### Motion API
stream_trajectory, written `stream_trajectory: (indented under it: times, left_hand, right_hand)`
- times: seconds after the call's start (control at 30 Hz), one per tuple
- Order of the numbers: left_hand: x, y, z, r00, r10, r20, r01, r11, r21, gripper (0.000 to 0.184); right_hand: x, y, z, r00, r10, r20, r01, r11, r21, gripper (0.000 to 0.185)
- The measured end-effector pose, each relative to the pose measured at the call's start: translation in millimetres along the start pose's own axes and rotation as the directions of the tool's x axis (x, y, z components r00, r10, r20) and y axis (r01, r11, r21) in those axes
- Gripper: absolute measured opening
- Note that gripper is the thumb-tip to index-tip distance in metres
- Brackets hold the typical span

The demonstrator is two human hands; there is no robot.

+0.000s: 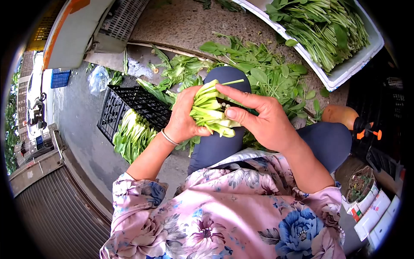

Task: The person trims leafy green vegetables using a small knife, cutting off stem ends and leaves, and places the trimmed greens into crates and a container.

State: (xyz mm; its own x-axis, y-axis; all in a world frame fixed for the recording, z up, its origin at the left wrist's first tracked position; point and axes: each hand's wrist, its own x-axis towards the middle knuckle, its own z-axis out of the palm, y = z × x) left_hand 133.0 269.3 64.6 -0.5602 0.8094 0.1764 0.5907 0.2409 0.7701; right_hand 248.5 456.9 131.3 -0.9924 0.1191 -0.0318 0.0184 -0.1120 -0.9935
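A bunch of pale green leafy stalks (211, 113) is gripped in my left hand (183, 118), its cut ends facing right. My right hand (263, 118) is at those ends, thumb and forefinger on either side of a dark blade (237, 105), which shows partly between the fingers; its handle is hidden in the palm. One thin stalk (233, 81) sticks out to the right above the forefinger. Both hands are above my knees. Left of my left wrist, more greens (133, 134) rest at a black crate (125, 105).
Loose leaves (263, 71) are scattered on the ground beyond my knees. A white foam box (327, 80) of greens stands at the upper right. A clear plastic bag (98, 80) and a blue crate (60, 78) are at the left, an orange-brown container (339, 115) at the right.
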Motion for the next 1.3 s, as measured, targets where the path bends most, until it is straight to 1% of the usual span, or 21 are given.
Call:
stream_trajectory:
  times: [0.03, 0.07, 0.17, 0.27, 0.37, 0.43, 0.47, 0.53, 0.57, 0.6, 0.67, 0.7, 0.77, 0.8, 0.87, 0.9, 1.0, 1.03, 1.13, 1.17, 1.3]
  left_hand:
    - [1.4, -0.7, 0.1, 0.999, 0.043, -0.006, -0.043, 0.999, 0.028, 0.099]
    - [1.9, -0.9, 0.0, 0.996, 0.086, -0.01, -0.085, 0.995, 0.056, 0.098]
    - [1.2, 3.8, -2.3, 1.0, 0.003, 0.021, -0.004, 1.0, 0.025, 0.098]
    - [1.7, 0.7, -3.1, 0.998, 0.064, 0.01, -0.065, 0.995, 0.079, 0.098]
    - [1.1, 0.1, -3.3, 0.998, 0.066, 0.015, -0.067, 0.995, 0.068, 0.098]
    - [0.4, 0.2, -1.8, 0.999, 0.046, 0.007, -0.046, 0.998, 0.046, 0.099]
    - [0.2, 0.1, -1.4, 1.0, 0.027, -0.001, -0.027, 0.999, 0.026, 0.099]
    - [0.5, -2.0, -2.7, 0.998, 0.066, 0.006, -0.066, 0.996, 0.058, 0.101]
    - [0.9, -2.9, -3.2, 0.994, 0.106, 0.013, -0.106, 0.99, 0.09, 0.102]
    - [1.1, -3.0, -2.9, 0.994, 0.106, 0.015, -0.107, 0.99, 0.091, 0.102]
    - [-0.2, -2.2, -2.4, 0.997, 0.077, 0.003, -0.078, 0.995, 0.062, 0.103]
    - [0.0, -2.7, -2.1, 0.997, 0.082, 0.005, -0.082, 0.995, 0.061, 0.103]
    - [-2.3, -2.4, 0.0, 1.0, 0.017, -0.014, -0.016, 0.999, 0.044, 0.102]
    - [-1.5, -1.4, 1.2, 1.0, 0.019, -0.01, -0.018, 0.999, 0.039, 0.102]
    - [0.3, 1.4, 0.8, 1.0, -0.003, -0.012, 0.003, 0.999, 0.042, 0.101]
    - [1.8, 1.2, 1.2, 0.999, 0.036, -0.014, -0.036, 0.999, 0.036, 0.099]
    - [2.8, 2.4, 0.1, 0.998, 0.056, -0.005, -0.056, 0.997, 0.049, 0.098]
    - [4.4, 4.2, -1.6, 0.997, 0.083, 0.001, -0.083, 0.991, 0.103, 0.099]
    - [5.1, 5.6, -3.4, 0.996, 0.088, 0.017, -0.089, 0.988, 0.125, 0.097]
    - [5.6, 6.7, -3.3, 0.996, 0.086, 0.021, -0.088, 0.987, 0.134, 0.093]
    - [5.6, 9.3, -4.4, 0.997, 0.08, 0.01, -0.081, 0.988, 0.132, 0.091]
  right_hand:
    - [1.9, -3.3, -3.4, 0.998, 0.018, 0.067, -0.017, 1.0, -0.011, 0.036]
    - [3.5, -4.2, -3.0, 0.997, 0.019, 0.071, -0.018, 1.0, -0.011, 0.036]
    - [6.5, -5.7, -1.2, 0.998, -0.007, 0.059, 0.011, 0.998, -0.059, 0.034]
    - [9.3, -6.2, -0.6, 0.998, 0.004, 0.063, 0.003, 0.995, -0.105, 0.031]
    - [9.1, 0.8, 5.1, 0.999, 0.049, 0.006, -0.048, 0.998, -0.041, 0.029]
    - [9.1, 9.0, 9.2, 0.997, -0.022, -0.077, 0.014, 0.996, -0.093, 0.029]
    - [8.6, 8.9, 12.0, 0.997, -0.021, -0.077, 0.014, 0.996, -0.093, 0.029]
    - [7.2, 5.5, 18.2, 0.921, -0.082, -0.38, 0.077, 0.997, -0.028, 0.028]
    - [7.2, -2.7, 13.2, 0.852, 0.141, -0.504, -0.048, 0.98, 0.194, 0.033]
    - [10.6, 0.9, 2.9, 0.811, 0.261, -0.523, 0.011, 0.888, 0.461, 0.043]
    - [8.6, 0.9, -4.8, 0.692, 0.465, -0.552, -0.063, 0.801, 0.596, 0.056]
    - [-2.4, -1.1, -4.2, 0.781, 0.396, -0.483, -0.14, 0.864, 0.483, 0.063]
    - [-16.7, -9.5, -1.2, 0.929, 0.281, -0.24, -0.215, 0.939, 0.269, 0.05]
    - [-21.4, -11.2, -2.5, 0.963, 0.258, -0.08, -0.244, 0.958, 0.149, 0.045]
    - [-19.4, -4.0, 9.7, 0.997, -0.016, -0.08, 0.018, 1.0, 0.021, 0.039]
    - [-17.9, -4.4, 6.5, 1.0, 0.028, 0.006, -0.028, 0.998, 0.053, 0.042]
    - [-12.9, -0.5, 3.9, 1.0, 0.021, 0.021, -0.022, 0.998, 0.059, 0.041]
    - [-13.6, -12.4, -0.1, 0.977, 0.192, 0.097, -0.2, 0.976, 0.085, 0.04]
    - [-11.8, -13.1, -2.1, 0.954, 0.267, 0.139, -0.279, 0.957, 0.076, 0.038]
    - [-11.3, -1.2, 1.2, 0.986, 0.149, 0.07, -0.153, 0.986, 0.062, 0.037]
    - [-11.8, 5.5, 10.0, 0.998, 0.069, -0.014, -0.067, 0.994, 0.084, 0.034]
